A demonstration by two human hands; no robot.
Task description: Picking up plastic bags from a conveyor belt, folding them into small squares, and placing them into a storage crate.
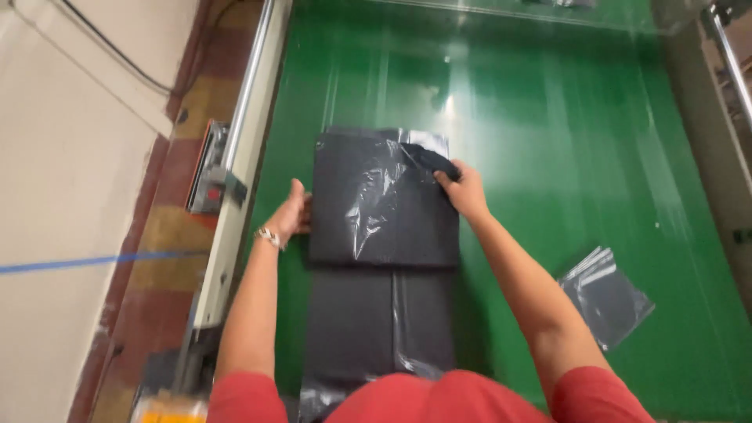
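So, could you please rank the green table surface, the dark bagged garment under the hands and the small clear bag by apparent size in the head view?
1. Green table surface
2. Dark bagged garment
3. Small clear bag, lying apart to the right

I note the counter (564, 141) is glossy green, smooth, throwing glare. Dark cloth (376, 235) looks matt, wrapped in clear shiny plastic film (368, 196). Spare plastic bag (607, 298) glossy, wrinkled. Side rail (249, 86) polished metal.
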